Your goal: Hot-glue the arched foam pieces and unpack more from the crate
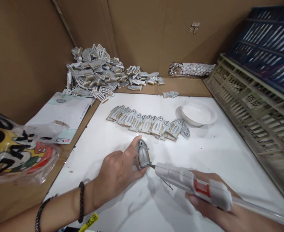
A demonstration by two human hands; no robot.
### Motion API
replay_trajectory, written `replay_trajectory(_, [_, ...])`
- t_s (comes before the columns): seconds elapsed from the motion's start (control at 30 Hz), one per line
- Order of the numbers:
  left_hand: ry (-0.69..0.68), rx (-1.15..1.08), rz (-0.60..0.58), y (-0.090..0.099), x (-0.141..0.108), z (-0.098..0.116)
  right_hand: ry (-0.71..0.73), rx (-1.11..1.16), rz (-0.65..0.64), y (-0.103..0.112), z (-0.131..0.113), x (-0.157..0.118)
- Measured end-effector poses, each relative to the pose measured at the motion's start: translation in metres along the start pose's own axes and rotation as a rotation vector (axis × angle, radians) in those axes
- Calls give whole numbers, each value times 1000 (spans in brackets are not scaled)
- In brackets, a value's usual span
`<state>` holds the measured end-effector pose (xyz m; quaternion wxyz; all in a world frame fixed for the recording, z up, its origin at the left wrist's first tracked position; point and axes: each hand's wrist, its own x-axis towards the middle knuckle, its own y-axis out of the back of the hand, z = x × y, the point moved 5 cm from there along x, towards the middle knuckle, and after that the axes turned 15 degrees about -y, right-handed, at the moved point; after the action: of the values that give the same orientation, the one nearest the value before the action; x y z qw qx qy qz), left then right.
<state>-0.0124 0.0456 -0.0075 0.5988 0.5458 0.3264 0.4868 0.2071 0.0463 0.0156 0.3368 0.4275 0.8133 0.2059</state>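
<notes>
Between the thumb and fingers of my left hand (116, 170) stands a small grey arched window piece (144, 154), tilted up above the white board. My right hand (209, 199) is wrapped round a white hot glue gun (180, 176) with a red-orange window in its side. The gun's nozzle points left and meets, or nearly meets, the lower right corner of the piece. A clear glue stick (260, 207) runs out of the gun's back end. Just beyond my hands lies an overlapping row of similar arched pieces (147, 124).
A large heap of arched pieces (96, 71) lies against the cardboard wall (137, 29). Behind the row sits a white bowl (198, 113). Stacked plastic crates (253, 96) line the right side. At left are a printed sheet (71, 112) and a plastic bag (18, 148).
</notes>
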Motion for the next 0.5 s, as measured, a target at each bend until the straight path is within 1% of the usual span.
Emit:
replay_trajectory(0.2, [-31, 20, 34, -2, -3, -2, -18, -9, -9, 0, 2, 2])
replay_trajectory(0.4, [11, -7, 6, -1, 0, -1, 40, 2, -29, 2, -4, 3])
replay_trajectory(0.5, [11, -13, -9, 1, 1, 1, 21, -67, -71, -2, -9, 2])
